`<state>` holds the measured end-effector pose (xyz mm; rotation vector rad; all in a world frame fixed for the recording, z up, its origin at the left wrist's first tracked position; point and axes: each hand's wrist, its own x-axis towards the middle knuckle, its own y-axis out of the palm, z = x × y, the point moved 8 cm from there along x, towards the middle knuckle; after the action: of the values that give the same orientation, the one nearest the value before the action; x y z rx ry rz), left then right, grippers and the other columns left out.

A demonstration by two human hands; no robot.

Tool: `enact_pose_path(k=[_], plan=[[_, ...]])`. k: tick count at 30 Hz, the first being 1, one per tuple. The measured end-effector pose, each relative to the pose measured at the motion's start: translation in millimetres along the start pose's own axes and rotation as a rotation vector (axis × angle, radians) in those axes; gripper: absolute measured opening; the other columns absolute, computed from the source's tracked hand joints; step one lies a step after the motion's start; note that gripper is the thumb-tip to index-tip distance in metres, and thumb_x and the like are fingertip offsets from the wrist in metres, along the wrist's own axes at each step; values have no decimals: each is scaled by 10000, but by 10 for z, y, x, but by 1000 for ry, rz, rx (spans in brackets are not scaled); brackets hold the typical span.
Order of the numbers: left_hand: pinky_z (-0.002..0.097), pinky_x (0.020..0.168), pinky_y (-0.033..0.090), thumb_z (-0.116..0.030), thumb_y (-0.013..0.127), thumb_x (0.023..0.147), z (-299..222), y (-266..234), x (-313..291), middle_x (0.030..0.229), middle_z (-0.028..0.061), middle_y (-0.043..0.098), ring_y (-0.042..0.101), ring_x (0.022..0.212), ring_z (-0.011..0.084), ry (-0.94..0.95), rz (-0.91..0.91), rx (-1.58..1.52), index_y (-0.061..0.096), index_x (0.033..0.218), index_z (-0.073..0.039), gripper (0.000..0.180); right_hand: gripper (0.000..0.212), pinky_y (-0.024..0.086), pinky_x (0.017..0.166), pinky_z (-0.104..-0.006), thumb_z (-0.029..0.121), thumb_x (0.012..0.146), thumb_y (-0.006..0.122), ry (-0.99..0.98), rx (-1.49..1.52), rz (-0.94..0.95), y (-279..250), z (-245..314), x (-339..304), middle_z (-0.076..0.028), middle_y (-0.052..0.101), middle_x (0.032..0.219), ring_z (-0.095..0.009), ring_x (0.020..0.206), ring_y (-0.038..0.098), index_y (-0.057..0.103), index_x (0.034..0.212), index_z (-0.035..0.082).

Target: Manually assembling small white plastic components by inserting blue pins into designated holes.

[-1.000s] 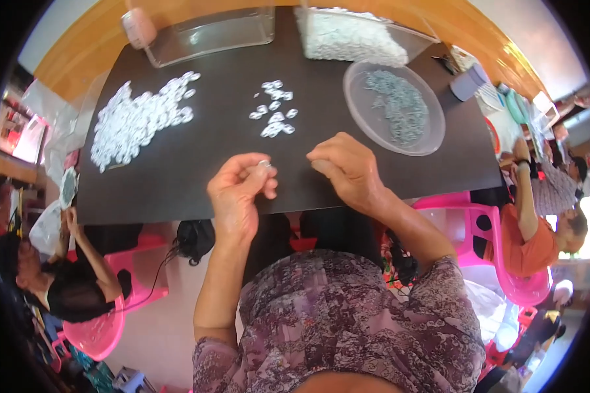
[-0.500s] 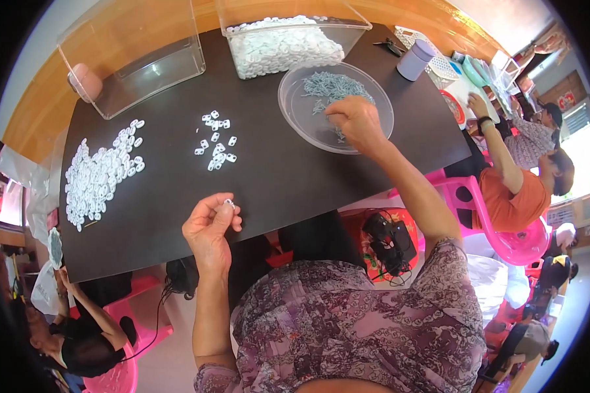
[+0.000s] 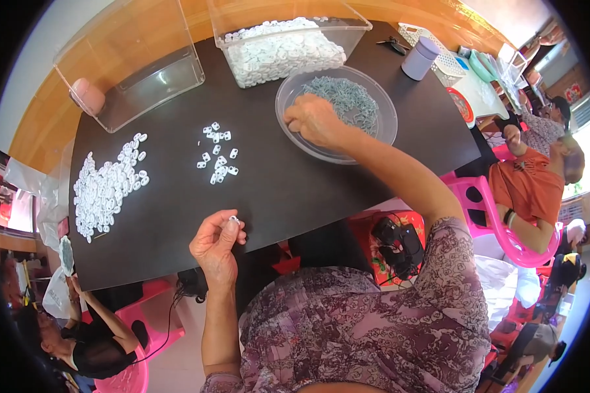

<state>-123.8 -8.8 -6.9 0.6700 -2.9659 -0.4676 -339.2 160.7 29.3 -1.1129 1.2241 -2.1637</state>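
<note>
The small white piece (image 3: 233, 219) is pinched between thumb and forefinger of the left hand (image 3: 217, 245), above the table's near edge. Its tip shows at the far side; its long axis is too covered to tell. The left forearm points far, fingers curled rightward. The right forearm slants far and left, its hand (image 3: 314, 121) back-up over the clear bowl (image 3: 395, 124), fingers bent left beside grey screws (image 3: 351, 98); whether they grasp any, I cannot tell.

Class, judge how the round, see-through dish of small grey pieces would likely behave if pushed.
The dish would probably slide rather than tip, being wide and low. Its thin, see-through wall suggests light, fairly stiff plastic. The grey pieces lie loose inside, so a jolt might scatter them.
</note>
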Motion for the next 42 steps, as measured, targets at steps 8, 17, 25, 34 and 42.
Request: enact_pose_path(k=[8, 17, 25, 34, 42], plan=[[228, 525, 457, -52, 639, 826, -14, -35, -57, 741, 90, 606, 541, 588, 119, -2, 0, -2, 613, 952, 46, 161, 46, 456, 688, -416, 81, 707, 593, -148, -151, 46, 21, 255, -10, -132, 561, 735, -328, 779, 543, 580, 709, 36], [255, 546, 418, -31, 559, 865, -74, 41, -17, 795, 102, 578, 504, 586, 135, -112, -36, -94, 564, 1035, 84, 205, 76, 428, 623, -266, 54, 755, 629, 127, 271, -101, -641, 508, -208, -79, 558, 701, -150, 674, 548, 586, 811, 26], [209, 531, 438, -33, 587, 860, -280, 236, -153, 769, 83, 604, 539, 595, 104, -132, -3, -215, 583, 926, 41, 99, 93, 419, 662, -205, -7, 776, 630, 272, 896, 121, -289, 1375, -461, 7, 601, 794, -49, 740, 530, 640, 867, 13], [190, 528, 431, -62, 590, 871, -329, 200, -406, 765, 58, 607, 536, 606, 77, -58, 6, -145, 582, 923, 28, 105, 127, 467, 721, -209, -31, 778, 637, 317, 1181, 180, -150, 1652, -568, -26, 625, 849, -69, 786, 579, 635, 904, -20], [176, 554, 423, -63, 576, 878, -404, 245, -468, 759, 18, 593, 519, 622, 51, 5, 0, -32, 583, 918, 2, 77, 156, 475, 712, -209, -18, 770, 657, 357, 1211, 168, -144, 1682, -608, -44, 633, 842, -79, 779, 593, 614, 919, -32]])
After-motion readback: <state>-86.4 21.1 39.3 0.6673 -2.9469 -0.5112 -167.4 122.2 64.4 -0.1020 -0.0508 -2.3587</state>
